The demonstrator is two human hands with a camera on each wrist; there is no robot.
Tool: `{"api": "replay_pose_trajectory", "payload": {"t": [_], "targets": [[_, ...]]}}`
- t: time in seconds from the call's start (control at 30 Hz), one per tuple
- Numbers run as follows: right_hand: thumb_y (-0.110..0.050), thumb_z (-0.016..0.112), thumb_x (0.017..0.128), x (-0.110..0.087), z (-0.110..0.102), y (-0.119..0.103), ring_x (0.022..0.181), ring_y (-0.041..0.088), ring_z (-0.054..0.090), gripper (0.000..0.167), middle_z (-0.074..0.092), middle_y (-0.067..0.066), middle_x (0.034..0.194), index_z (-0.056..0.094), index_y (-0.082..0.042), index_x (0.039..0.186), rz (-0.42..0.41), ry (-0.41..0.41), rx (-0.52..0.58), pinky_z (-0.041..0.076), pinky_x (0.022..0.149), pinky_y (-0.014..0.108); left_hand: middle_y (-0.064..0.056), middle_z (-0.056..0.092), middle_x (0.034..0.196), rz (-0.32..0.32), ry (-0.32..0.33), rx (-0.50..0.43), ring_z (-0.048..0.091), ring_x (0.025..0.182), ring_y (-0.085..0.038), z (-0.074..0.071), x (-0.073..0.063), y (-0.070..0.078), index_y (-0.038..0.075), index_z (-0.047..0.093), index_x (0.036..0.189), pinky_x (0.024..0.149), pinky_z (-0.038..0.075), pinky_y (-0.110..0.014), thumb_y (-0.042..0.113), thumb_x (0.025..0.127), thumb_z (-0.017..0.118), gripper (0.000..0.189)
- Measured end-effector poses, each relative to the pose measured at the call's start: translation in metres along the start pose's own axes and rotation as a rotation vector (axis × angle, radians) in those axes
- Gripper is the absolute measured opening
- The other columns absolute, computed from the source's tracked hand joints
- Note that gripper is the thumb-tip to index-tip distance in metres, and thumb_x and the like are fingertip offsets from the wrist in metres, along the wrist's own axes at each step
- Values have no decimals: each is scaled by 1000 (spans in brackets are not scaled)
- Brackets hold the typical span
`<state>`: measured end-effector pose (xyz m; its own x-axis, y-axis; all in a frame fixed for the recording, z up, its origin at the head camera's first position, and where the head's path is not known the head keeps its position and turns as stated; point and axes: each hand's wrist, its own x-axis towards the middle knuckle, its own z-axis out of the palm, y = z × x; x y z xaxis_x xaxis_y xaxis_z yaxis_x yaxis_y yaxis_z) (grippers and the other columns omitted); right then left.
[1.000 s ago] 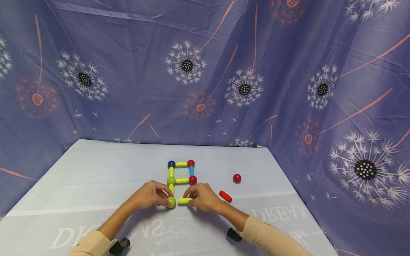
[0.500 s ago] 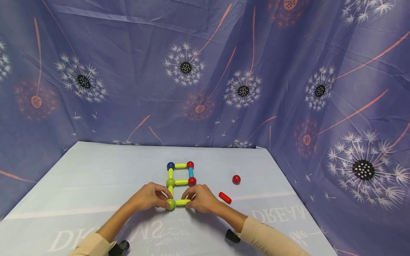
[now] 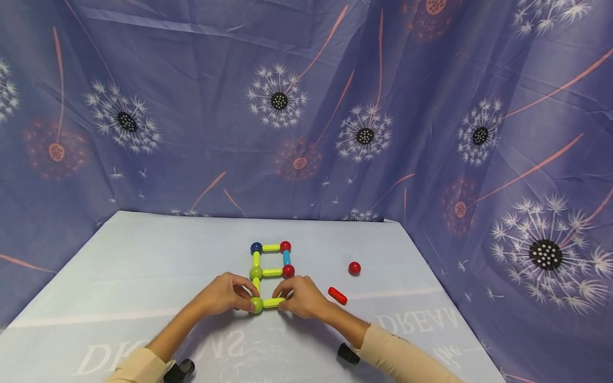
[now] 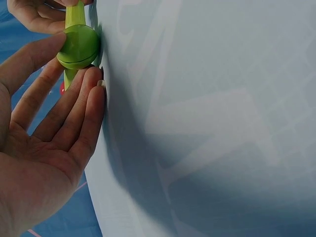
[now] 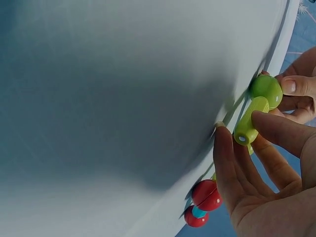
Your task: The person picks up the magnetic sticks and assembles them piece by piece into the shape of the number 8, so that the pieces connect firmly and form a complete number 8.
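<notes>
My left hand (image 3: 230, 293) pinches a green ball (image 3: 257, 305) at the near left corner of a frame of balls and rods. In my right hand (image 3: 303, 297) is a yellow-green rod (image 3: 273, 302), pinched between thumb and fingers. Its left end meets the green ball, and its free end shows in the right wrist view (image 5: 242, 138). Beyond the hands, the frame has another green ball (image 3: 256, 273), a blue ball (image 3: 256, 248), two red balls (image 3: 288, 271), a light blue rod (image 3: 287, 257) and several yellow-green rods (image 3: 272, 272).
Right of the frame, a loose red ball (image 3: 354, 268) and a loose red rod (image 3: 337, 296) lie on the pale cloth-covered table (image 3: 158, 255). A purple curtain with dandelion prints (image 3: 201, 117) hangs behind and to the right.
My right hand has brought the yellow-green rod leftward, closing the gap to the green ball. The left hand keeps its place on the ball.
</notes>
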<state>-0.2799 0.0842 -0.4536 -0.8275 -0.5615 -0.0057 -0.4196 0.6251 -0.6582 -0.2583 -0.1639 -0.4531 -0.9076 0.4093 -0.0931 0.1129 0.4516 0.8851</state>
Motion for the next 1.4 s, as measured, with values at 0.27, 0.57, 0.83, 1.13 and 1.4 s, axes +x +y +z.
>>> {"api": "replay_pose_trajectory", "payload": {"t": [0.27, 0.57, 0.83, 1.13, 1.4], "targets": [[-8, 83, 82, 0, 0, 0, 78, 3, 65, 16, 76, -4, 88, 79, -15, 96, -15, 2, 11, 54, 70, 19, -7, 77, 88, -7, 2, 3, 68, 77, -15, 0, 1, -1, 8, 78, 100, 66, 54, -34, 13, 77, 85, 24], [-13, 85, 80, -4, -11, 4, 77, 5, 65, 21, 75, -3, 86, 77, -9, 99, 7, 32, 28, 52, 68, 22, -7, 77, 88, -15, 12, 9, 69, 78, -15, 1, -1, -2, 8, 78, 99, 66, 55, -34, 13, 77, 86, 24], [-18, 83, 81, -11, -41, 28, 76, 9, 61, 28, 70, -5, 82, 75, -9, 106, 56, 182, -18, 48, 73, 32, -6, 77, 88, -16, 15, 15, 68, 77, -15, 2, 1, -2, 9, 78, 99, 66, 55, -35, 13, 76, 87, 25], [-17, 84, 80, -24, -76, 58, 85, 17, 66, 31, 73, 11, 95, 74, -14, 109, 142, 369, -17, 55, 76, 37, -4, 76, 87, -22, 17, 23, 67, 76, -15, 3, 1, -2, 10, 78, 99, 66, 54, -34, 15, 76, 86, 25], [-17, 84, 79, -32, -94, 80, 88, 23, 64, 35, 74, 15, 101, 74, -15, 112, 166, 489, -84, 50, 77, 40, -5, 76, 87, -20, 22, 21, 66, 75, -16, 3, 2, -1, 10, 78, 99, 65, 54, -34, 14, 76, 86, 24]]}}
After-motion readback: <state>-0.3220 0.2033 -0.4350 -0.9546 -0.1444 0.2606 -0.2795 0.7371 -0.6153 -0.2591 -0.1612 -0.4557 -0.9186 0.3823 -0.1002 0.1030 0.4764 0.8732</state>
